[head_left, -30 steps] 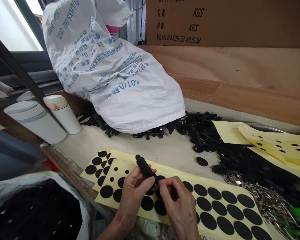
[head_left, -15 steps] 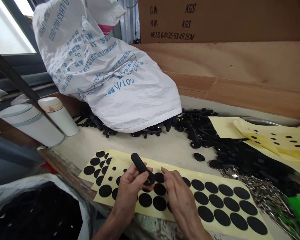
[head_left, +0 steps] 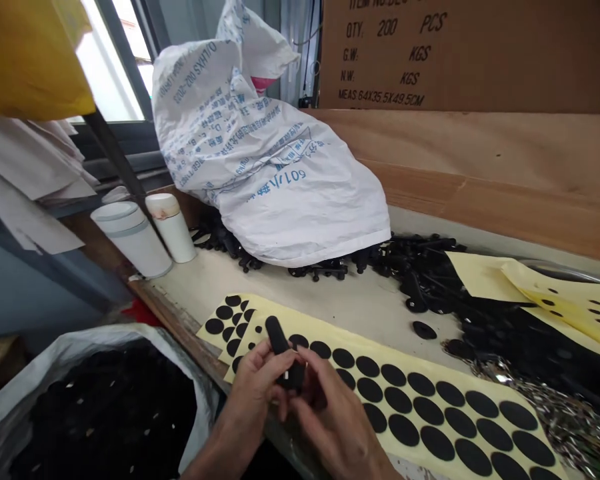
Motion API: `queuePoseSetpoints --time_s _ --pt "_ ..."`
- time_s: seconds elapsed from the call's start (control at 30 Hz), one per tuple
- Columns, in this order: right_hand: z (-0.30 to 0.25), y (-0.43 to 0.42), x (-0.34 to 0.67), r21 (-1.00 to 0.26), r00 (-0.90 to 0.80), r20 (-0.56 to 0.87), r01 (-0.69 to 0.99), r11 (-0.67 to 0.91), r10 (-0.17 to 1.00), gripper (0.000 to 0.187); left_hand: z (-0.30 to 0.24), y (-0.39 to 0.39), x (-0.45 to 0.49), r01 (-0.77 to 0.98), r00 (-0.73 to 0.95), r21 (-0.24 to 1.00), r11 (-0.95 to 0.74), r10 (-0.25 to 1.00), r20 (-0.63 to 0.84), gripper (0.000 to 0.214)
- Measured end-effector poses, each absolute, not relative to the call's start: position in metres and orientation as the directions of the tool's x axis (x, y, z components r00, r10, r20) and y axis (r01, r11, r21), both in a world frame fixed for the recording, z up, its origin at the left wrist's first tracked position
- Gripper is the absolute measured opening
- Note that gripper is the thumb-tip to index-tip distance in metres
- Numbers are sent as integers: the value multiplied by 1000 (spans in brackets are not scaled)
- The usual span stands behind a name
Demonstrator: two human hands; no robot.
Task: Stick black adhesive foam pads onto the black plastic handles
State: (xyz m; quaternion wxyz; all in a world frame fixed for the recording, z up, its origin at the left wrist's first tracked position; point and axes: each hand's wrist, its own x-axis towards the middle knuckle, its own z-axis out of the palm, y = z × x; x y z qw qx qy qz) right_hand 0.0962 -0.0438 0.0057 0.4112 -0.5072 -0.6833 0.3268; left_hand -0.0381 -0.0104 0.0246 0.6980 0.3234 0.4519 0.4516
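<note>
Gripping a black part (head_left: 279,337) upright over the near edge of the surface (head_left: 360,300), the left hand (head_left: 250,390) has its grip closed round the lower half, while the right hand (head_left: 330,420) pinches that same end (whether a disc sits under its fingertips I cannot tell). Under them the yellow sheet (head_left: 325,331) looks nearly full of black discs, so little of it seems used. Farther off a pile of black parts (head_left: 480,320) lies loose beside peeled sheets (head_left: 555,293), with a white sack (head_left: 280,173) behind.
</note>
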Motion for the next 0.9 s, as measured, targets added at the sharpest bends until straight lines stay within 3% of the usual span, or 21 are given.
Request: queuePoseSetpoints --time_s 0.07,0.13,0.17,0.23,0.33,0.43,0.5,0.6,0.77,0.9 --pt "3 -46 95 -749 -295 310 510 423 904 63 31 -18 -80 -227 68 905 359 933 -353 27" --pt "1 -43 96 -666 -327 325 587 460 887 56 36 -27 -139 46 -107 937 345 935 -339 33" --pt "2 -40 96 -653 -300 316 620 435 900 45 37 -32 -171 275 -190 903 332 939 -287 35" --pt "2 -33 93 -662 -244 277 652 369 929 26 36 -42 -228 731 -328 625 273 944 -29 34" --pt "-1 -23 76 -644 -273 235 675 359 933 19 26 -49 -257 880 -300 437 187 932 205 34" --pt "-13 -16 51 -561 -286 313 714 419 906 15 11 -41 -216 904 121 336 -266 910 397 25" --pt "-21 -14 37 -508 -261 363 750 425 895 14 3 -33 -178 837 353 283 -468 857 374 23" --pt "-26 -13 24 -516 -232 331 767 381 915 14 -5 -25 -146 833 434 227 -504 851 297 30" --pt "-19 -10 20 -573 -204 258 754 320 944 14 -23 -27 -152 843 418 184 -505 832 364 34" --pt "-19 -7 26 -636 -169 254 712 296 952 14 -32 -28 -150 850 414 150 -505 817 402 49"
